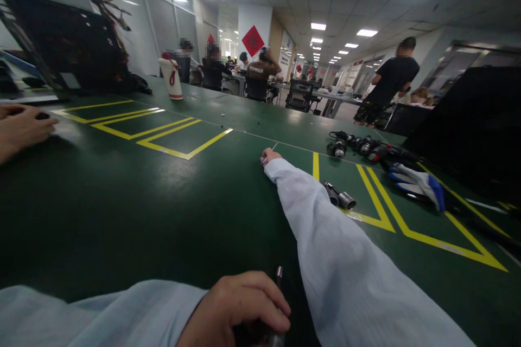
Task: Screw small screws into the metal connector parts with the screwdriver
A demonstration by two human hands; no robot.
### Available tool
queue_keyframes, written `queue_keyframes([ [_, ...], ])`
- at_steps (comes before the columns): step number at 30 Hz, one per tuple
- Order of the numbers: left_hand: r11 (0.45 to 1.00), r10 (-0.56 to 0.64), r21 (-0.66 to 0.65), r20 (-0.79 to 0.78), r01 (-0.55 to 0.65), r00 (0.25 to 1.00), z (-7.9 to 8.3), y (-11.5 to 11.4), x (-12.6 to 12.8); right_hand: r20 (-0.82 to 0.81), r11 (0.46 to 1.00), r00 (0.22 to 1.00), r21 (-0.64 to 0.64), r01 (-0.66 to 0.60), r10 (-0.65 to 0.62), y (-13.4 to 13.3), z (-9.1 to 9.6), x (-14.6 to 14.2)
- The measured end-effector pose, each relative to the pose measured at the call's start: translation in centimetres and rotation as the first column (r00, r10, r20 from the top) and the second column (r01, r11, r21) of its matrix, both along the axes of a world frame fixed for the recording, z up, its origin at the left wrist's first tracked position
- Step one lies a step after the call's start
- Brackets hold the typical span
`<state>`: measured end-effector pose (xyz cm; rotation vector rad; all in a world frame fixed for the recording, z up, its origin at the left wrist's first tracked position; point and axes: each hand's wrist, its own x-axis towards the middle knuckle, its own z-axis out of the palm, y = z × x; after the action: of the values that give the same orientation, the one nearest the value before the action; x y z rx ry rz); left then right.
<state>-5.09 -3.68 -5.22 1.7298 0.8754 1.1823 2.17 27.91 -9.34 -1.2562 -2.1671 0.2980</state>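
My left hand is at the bottom centre, its fingers curled around a dark metal part with a thin rod sticking up. Most of that part is hidden by my fingers and the frame's lower edge. Stretched far forward over the green tabletop, my right hand is closed in a pinch. A thin pale stick juts from it, and a small purplish bit shows below the fingers; the kind of thing is too small to tell. Two metal cylinders lie to the right of my right forearm.
Yellow tape outlines mark the tabletop. At right lie dark cylindrical tools and a blue-and-white glove. A white cup stands at the far left edge. Another person's hand rests at left. Several people sit or stand beyond.
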Motion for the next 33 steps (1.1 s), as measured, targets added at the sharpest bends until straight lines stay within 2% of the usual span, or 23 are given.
queue_keyframes([
  [4,0.999,0.037,0.031,-0.065,-0.035,0.997,0.8,-0.6,0.6,0.104,0.995,0.991,0.035,-0.089,0.085,-7.2,0.7,0.3],
  [7,0.999,-0.037,0.026,-0.148,0.041,0.988,1.5,-1.1,0.5,0.163,0.984,0.974,0.051,-0.168,0.158,-12.8,1.3,0.6],
  [9,0.997,-0.073,0.022,-0.173,0.078,0.982,1.8,-1.6,0.4,0.231,0.947,0.94,0.138,-0.288,0.253,-16.1,1.6,1.2],
  [10,0.996,-0.084,0.021,-0.181,0.089,0.98,2.0,-1.8,0.3,0.246,0.935,0.933,0.171,-0.31,0.264,-17.5,1.7,1.7],
  [14,0.992,-0.127,0.003,-0.184,0.13,0.975,2.3,-3.0,0.1,0.146,0.934,0.959,0.235,-0.271,0.242,-21.7,1.8,3.9],
  [19,0.985,-0.171,0.0,-0.198,0.175,0.965,2.1,-3.5,0.1,-0.051,0.953,0.971,0.208,-0.22,0.235,-24.1,2.6,5.7],
  [21,0.986,-0.164,-0.001,-0.212,0.167,0.963,1.9,-3.3,0.0,-0.231,0.971,0.95,0.164,-0.174,0.209,-24.6,3.1,5.9],
  [23,0.986,-0.165,-0.015,-0.228,0.166,0.96,1.8,-3.0,-0.1,-0.471,0.992,0.873,0.045,-0.116,0.124,-25.0,3.7,6.0],
  [25,0.984,-0.178,-0.028,-0.234,0.176,0.956,1.6,-2.8,-0.1,-0.64,0.992,0.768,-0.106,-0.07,-0.014,-25.2,4.2,6.1],
  [27,0.982,-0.188,-0.033,-0.233,0.185,0.954,1.5,-2.6,-0.2,-0.705,0.972,0.695,-0.233,-0.037,-0.142,-25.2,4.4,6.4],
  [29,0.984,-0.178,-0.039,-0.237,0.174,0.955,1.4,-2.6,-0.3,-0.715,0.95,0.663,-0.313,-0.017,-0.224,-25.0,4.3,6.6],
  [33,0.984,-0.177,-0.08,-0.264,0.161,0.948,1.3,-2.6,-0.3,-0.685,0.934,0.682,-0.357,-0.007,-0.257,-24.5,3.8,6.8],
])
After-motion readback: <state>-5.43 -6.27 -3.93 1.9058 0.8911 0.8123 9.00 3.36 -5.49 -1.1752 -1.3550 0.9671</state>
